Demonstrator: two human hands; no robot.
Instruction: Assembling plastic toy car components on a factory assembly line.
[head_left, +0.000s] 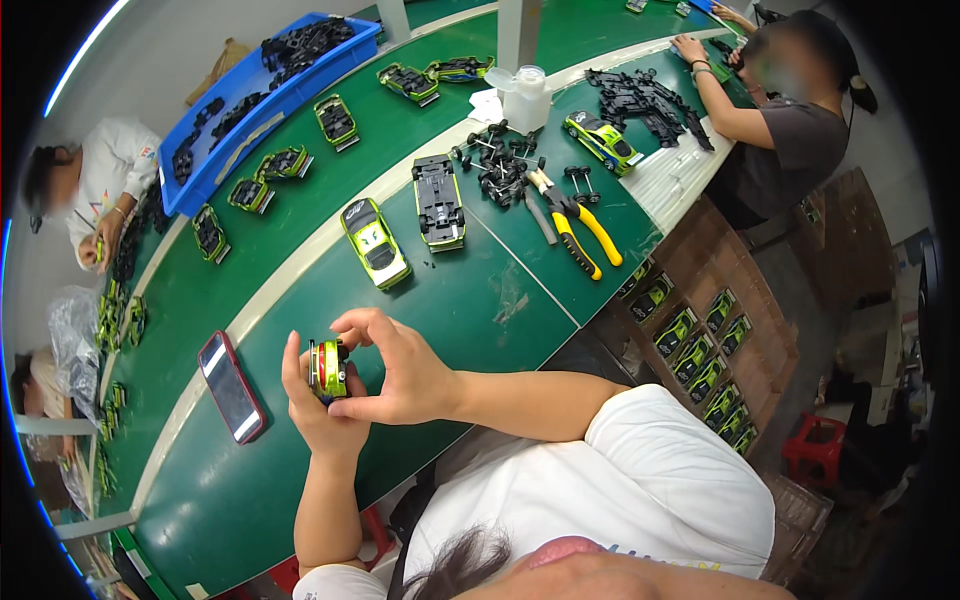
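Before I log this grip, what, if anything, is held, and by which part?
The left hand holds a shiny yellow-green toy car; the right hand has its thumb at the lower edge; front or rear is unclear.

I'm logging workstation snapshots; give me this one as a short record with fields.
Left hand: the left hand holds a small green toy car
Right hand: the right hand curves around the same car's right side; exact contact unclear
Left of hands: red-cased phone on the green table
Beyond hands: upright green car beside an upside-down car
Tool: pliers, yellow-and-black handles
Parts: pile of wheel axles
Far left: blue bin holding black parts
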